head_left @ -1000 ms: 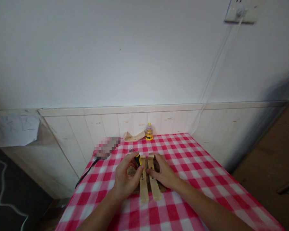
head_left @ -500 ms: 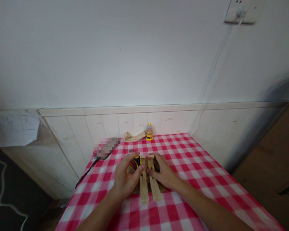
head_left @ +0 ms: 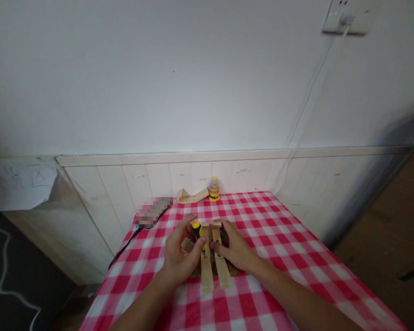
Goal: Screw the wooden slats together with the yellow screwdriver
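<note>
My left hand (head_left: 181, 246) is closed around a small screwdriver (head_left: 197, 229) with a black and yellow handle. The tool stands nearly upright over the left wooden strip (head_left: 207, 271), near dark screws in it; its tip is too small to make out. Beside that strip lies a second wooden strip (head_left: 222, 271), and my right hand (head_left: 234, 246) grips its far part between thumb and fingers. Both strips have a raised block at the far end. They rest on a brown board (head_left: 195, 275), mostly hidden under my hands.
At the wall stands a yellow screwdriver-bit holder (head_left: 214, 189) next to an angled wooden piece (head_left: 192, 197). A blurred-out flat object (head_left: 154, 214) with a black cable lies at the left table edge. Small metal bits (head_left: 187, 214) lie beyond my left hand. A red-checked cloth (head_left: 279, 239) covers the table.
The fingers of my left hand have lifted and spread a little, so the yellow end of the screwdriver handle now shows. My right hand and the strips have stayed in place.
</note>
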`<state>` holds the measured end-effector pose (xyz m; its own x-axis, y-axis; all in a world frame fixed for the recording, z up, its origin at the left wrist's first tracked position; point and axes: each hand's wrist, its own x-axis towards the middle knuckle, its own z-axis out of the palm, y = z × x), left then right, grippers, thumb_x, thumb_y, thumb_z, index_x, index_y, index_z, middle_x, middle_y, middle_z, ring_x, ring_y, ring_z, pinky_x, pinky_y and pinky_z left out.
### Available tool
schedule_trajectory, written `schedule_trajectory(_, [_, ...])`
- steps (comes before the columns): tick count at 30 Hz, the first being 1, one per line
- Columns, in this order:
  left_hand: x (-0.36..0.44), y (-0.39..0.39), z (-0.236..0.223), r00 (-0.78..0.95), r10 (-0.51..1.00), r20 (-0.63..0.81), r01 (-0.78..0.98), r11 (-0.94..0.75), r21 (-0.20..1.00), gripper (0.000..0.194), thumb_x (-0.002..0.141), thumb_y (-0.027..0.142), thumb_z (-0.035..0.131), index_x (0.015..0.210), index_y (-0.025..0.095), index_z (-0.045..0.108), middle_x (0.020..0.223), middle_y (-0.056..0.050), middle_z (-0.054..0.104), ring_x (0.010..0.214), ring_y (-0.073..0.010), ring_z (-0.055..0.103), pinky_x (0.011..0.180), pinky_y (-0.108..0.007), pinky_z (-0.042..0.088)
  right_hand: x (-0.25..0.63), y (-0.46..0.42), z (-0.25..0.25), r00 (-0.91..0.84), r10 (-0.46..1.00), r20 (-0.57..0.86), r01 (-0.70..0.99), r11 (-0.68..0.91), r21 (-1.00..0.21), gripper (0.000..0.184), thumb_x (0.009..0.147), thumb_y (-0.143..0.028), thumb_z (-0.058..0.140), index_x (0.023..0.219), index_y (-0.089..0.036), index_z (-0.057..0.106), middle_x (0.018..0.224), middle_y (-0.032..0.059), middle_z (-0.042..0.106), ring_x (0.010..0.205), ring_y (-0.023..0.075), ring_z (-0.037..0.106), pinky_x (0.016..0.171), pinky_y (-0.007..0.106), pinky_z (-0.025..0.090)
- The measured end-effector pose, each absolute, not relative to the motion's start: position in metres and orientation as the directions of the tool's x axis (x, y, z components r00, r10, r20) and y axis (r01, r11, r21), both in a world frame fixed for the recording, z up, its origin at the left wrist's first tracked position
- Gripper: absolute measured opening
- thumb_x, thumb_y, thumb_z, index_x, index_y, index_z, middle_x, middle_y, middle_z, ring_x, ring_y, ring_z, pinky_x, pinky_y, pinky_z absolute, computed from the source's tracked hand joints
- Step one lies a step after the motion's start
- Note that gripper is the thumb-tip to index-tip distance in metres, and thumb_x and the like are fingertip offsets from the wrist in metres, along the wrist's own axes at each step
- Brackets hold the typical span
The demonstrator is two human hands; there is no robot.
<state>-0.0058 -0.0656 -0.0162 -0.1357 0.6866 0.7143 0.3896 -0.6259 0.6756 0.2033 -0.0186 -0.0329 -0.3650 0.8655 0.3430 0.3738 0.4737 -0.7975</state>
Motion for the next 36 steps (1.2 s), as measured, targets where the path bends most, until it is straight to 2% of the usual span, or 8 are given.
schedule_trajectory(7, [-0.004,-0.067,-0.016,-0.169,0.709,0.685,0.344,-0.609,0.714,0.039,0.089,0.021,0.076,0.126,0.025,0.063,0.093,0.000,0.073,0.079,-0.0158,0.072,0.074,-0.025,0.060,0.202,-0.019,-0.033,-0.359,0.874,0.328,0.377,0.457,-0.805,0.048,0.086,-0.028,0.079,0.129,-0.023,0.061,0.131,0.0121,0.066,0.125,0.0331,0.060,0.108,0.052,0.049])
schedule_trajectory(18, [-0.007,-0.067,-0.015,-0.134,0.699,0.702,0.362,-0.625,0.691,0.034,0.091,0.022,0.075,0.123,0.025,0.066,0.098,-0.002,0.078,0.083,-0.0183,0.077,0.076,-0.028,0.063,0.203,-0.020,-0.030,-0.362,0.875,0.321,0.368,0.451,-0.813,0.045,0.086,-0.029,0.080,0.127,-0.024,0.062,0.128,0.0111,0.068,0.124,0.0336,0.062,0.108,0.053,0.049])
schedule_trajectory(24, [-0.007,-0.066,-0.021,-0.132,0.726,0.675,0.316,-0.615,0.722,0.033,0.093,0.024,0.073,0.125,0.024,0.067,0.103,-0.005,0.080,0.089,-0.0203,0.079,0.079,-0.030,0.065,0.203,-0.020,-0.030,-0.355,0.876,0.328,0.381,0.455,-0.805,0.045,0.087,-0.030,0.080,0.128,-0.024,0.062,0.129,0.0114,0.068,0.123,0.0331,0.062,0.108,0.052,0.050])
schedule_trajectory(27, [-0.003,-0.065,-0.021,-0.185,0.728,0.660,0.280,-0.605,0.746,0.035,0.093,0.026,0.074,0.127,0.024,0.066,0.106,-0.006,0.080,0.092,-0.0204,0.080,0.083,-0.031,0.065,0.203,-0.021,-0.031,-0.345,0.883,0.319,0.383,0.443,-0.811,0.048,0.086,-0.030,0.080,0.130,-0.023,0.062,0.129,0.0117,0.068,0.123,0.0337,0.061,0.108,0.053,0.050])
schedule_trajectory(32, [0.003,-0.058,-0.016,-0.385,0.686,0.617,0.184,-0.598,0.780,0.035,0.095,0.032,0.076,0.126,0.022,0.064,0.105,-0.006,0.079,0.089,-0.0181,0.079,0.079,-0.028,0.066,0.203,-0.020,-0.030,-0.349,0.879,0.326,0.377,0.450,-0.809,0.051,0.085,-0.027,0.080,0.132,-0.023,0.061,0.134,0.0121,0.067,0.129,0.0343,0.060,0.111,0.054,0.048])
schedule_trajectory(36, [0.000,-0.053,-0.019,-0.356,0.695,0.624,0.227,-0.584,0.780,0.036,0.096,0.035,0.075,0.128,0.022,0.065,0.107,-0.006,0.079,0.093,-0.0194,0.080,0.082,-0.030,0.067,0.203,-0.020,-0.029,-0.354,0.875,0.330,0.381,0.457,-0.803,0.050,0.085,-0.027,0.080,0.131,-0.024,0.061,0.134,0.0116,0.067,0.129,0.0340,0.060,0.112,0.054,0.048])
